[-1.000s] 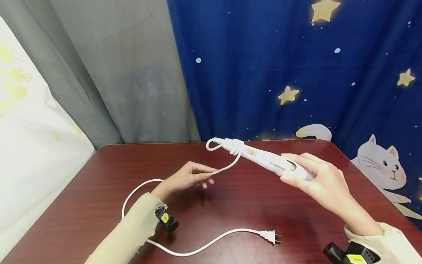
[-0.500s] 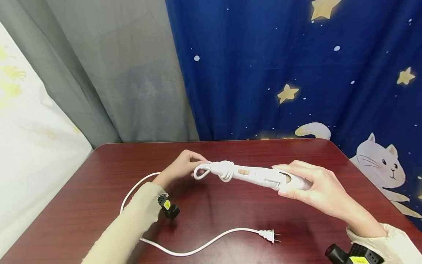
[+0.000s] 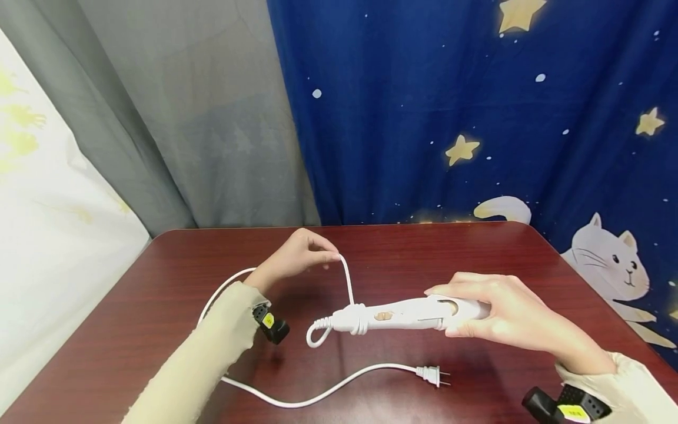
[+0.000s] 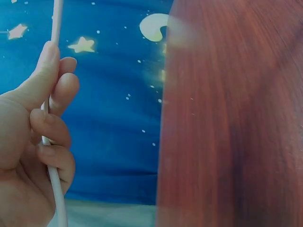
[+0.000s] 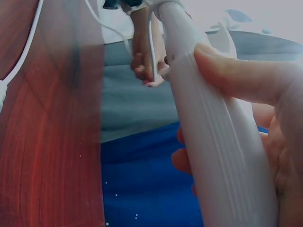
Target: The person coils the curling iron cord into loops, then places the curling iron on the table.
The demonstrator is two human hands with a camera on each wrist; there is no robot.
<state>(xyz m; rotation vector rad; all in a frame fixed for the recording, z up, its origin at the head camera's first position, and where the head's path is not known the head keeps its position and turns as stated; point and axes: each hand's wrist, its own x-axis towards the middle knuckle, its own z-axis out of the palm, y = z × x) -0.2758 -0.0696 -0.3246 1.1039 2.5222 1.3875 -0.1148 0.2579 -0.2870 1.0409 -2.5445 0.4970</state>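
Note:
A white hair straightener (image 3: 408, 314) lies nearly level above the table in the head view. My right hand (image 3: 498, 306) grips its right end, thumb on the near side; the right wrist view shows the thumb along the white body (image 5: 218, 142). Several turns of the white power cord (image 3: 359, 319) wrap the straightener's left end, where the cord also makes a small loop. My left hand (image 3: 302, 254) pinches the cord above and left of those turns. In the left wrist view the cord (image 4: 57, 189) runs through that hand's curled fingers (image 4: 52, 127).
The dark red-brown table (image 3: 424, 253) spreads under both hands. Loose cord curves behind the left forearm and along the front, ending in a two-prong plug (image 3: 431, 375). Behind the table hang a grey curtain (image 3: 222, 129) and a blue starry curtain (image 3: 402, 118).
The straightener has lowered and turned from tilted to nearly level. My left hand has risen slightly, passing behind its corded end, and the pinched cord now runs up from the turns.

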